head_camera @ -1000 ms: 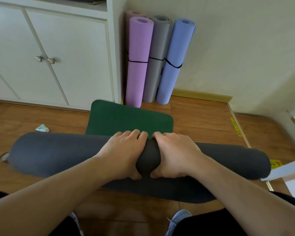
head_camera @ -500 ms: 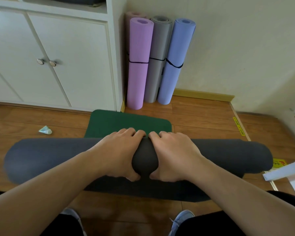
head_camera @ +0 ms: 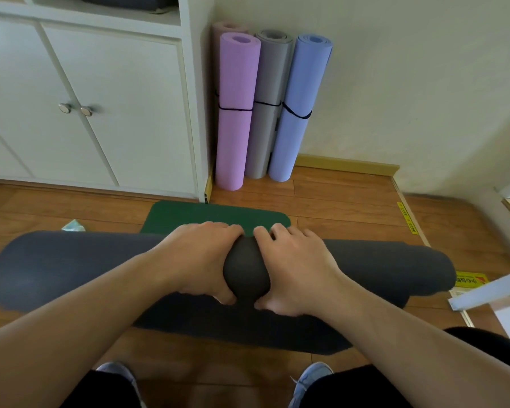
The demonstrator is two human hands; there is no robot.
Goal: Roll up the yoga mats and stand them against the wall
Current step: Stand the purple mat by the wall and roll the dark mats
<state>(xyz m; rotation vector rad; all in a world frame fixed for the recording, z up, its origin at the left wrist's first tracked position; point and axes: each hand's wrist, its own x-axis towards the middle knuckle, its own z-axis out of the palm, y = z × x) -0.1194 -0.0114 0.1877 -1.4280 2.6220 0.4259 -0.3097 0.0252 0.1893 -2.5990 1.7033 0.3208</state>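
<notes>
A dark grey yoga mat point(head_camera: 71, 266) lies rolled into a thick tube across the wooden floor, with a loose flap under it near my feet. My left hand point(head_camera: 198, 260) and my right hand point(head_camera: 292, 266) grip the roll side by side at its middle, fingers over the top and thumbs underneath. Beyond the roll, a short stretch of a flat green mat point(head_camera: 215, 214) shows. A purple mat point(head_camera: 237, 113), a grey mat point(head_camera: 267, 104) and a blue mat point(head_camera: 298, 107) stand rolled and strapped in the corner, with a pink roll point(head_camera: 224, 26) behind them.
White cabinet doors point(head_camera: 106, 113) fill the back left. A crumpled bit of paper point(head_camera: 72, 225) lies on the floor left of the green mat. Yellow stickers point(head_camera: 470, 281) and a white bar point(head_camera: 489, 293) are at the right, by a threshold strip.
Both hands have pushed the dark roll forward over the green mat, so less green shows. The roll has come closer to the cabinet and the standing mats.
</notes>
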